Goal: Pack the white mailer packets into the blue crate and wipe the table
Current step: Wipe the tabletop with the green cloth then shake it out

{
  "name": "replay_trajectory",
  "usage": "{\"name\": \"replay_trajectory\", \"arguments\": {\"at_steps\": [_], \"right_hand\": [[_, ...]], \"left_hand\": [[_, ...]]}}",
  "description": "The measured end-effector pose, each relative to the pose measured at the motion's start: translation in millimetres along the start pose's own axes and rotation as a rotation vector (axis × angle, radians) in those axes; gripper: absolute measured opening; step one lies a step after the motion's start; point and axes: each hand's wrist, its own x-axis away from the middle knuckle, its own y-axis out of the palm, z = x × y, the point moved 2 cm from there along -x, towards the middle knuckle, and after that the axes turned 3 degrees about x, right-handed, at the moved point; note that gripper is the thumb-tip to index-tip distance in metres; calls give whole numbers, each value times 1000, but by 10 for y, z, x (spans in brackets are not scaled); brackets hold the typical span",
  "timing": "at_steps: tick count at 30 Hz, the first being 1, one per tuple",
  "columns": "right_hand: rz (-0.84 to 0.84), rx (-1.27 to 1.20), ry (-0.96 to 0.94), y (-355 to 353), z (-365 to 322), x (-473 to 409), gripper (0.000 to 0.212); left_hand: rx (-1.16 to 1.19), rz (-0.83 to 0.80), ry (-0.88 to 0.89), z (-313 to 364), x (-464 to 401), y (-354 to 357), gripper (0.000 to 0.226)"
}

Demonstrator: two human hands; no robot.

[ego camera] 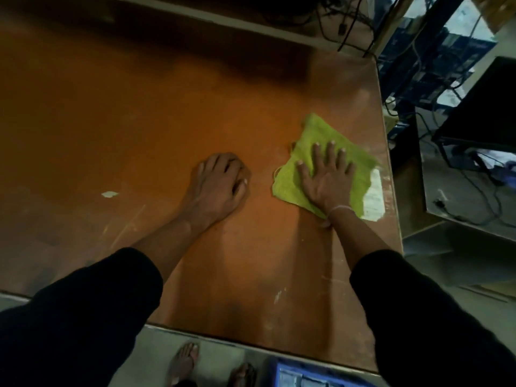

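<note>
I see a flat orange-brown surface (139, 135), matte, scuffed, with pale scratches and a small white chip left of my left hand (220, 182). A green cloth (315, 141), soft terry, roughly square and a bit rumpled, lies under my right hand (325, 180), whose fingers are straight and spread, palm pressing flat on it. My left hand rests on bare surface just left of the cloth, not touching it, fingers loosely curled, holding nothing. A white worn patch (374, 196) shows just right of the cloth, at the surface's right edge, which runs close beside my right hand. Wide bare room lies left of and beyond both hands. The blue crate (307, 374) sits on the floor below the near edge, behind my right forearm, with whitish packets (293, 379) inside, blurry.
</note>
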Motion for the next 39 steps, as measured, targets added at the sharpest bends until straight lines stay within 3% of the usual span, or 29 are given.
{"name": "replay_trajectory", "arguments": {"at_steps": [2,3,7,8,11,13,17,22,26,30,34,38,39], "right_hand": [[-8,23,-221,16,-27,-131,71],[-12,32,-245,24,27,-224,71],[-41,-16,111,28,137,-675,77],[-46,-21,116,33,61,-752,77],[-24,10,-187,26,-152,-886,73],[-25,25,-266,13,-107,-975,73],[-64,7,72,22,-106,-1092,79],[-47,32,-306,-7,-200,-910,73],[-64,0,51,-8,-120,-777,77],[-9,16,-251,7,-279,-520,67],[-21,-33,82,3,-310,-284,74],[31,14,-174,11,-557,62,67],[32,18,-164,6,-526,126,67]], "left_hand": [[1,-12,-3,-10,11,14,41],[3,-12,-5,-11,17,16,43],[-14,1,-3,-24,15,21,42],[-12,-4,-5,-32,10,29,42],[-8,-17,-23,-49,17,29,43],[3,-15,-18,-42,25,13,45],[2,-25,-27,-31,17,-11,47],[-1,-25,-38,-37,11,12,46],[1,-31,-39,-28,1,22,43],[36,1,-23,-21,16,8,38],[85,12,-20,-42,10,-19,38],[230,39,-2,-120,65,-47,34],[256,46,14,-160,82,-53,33]]}}
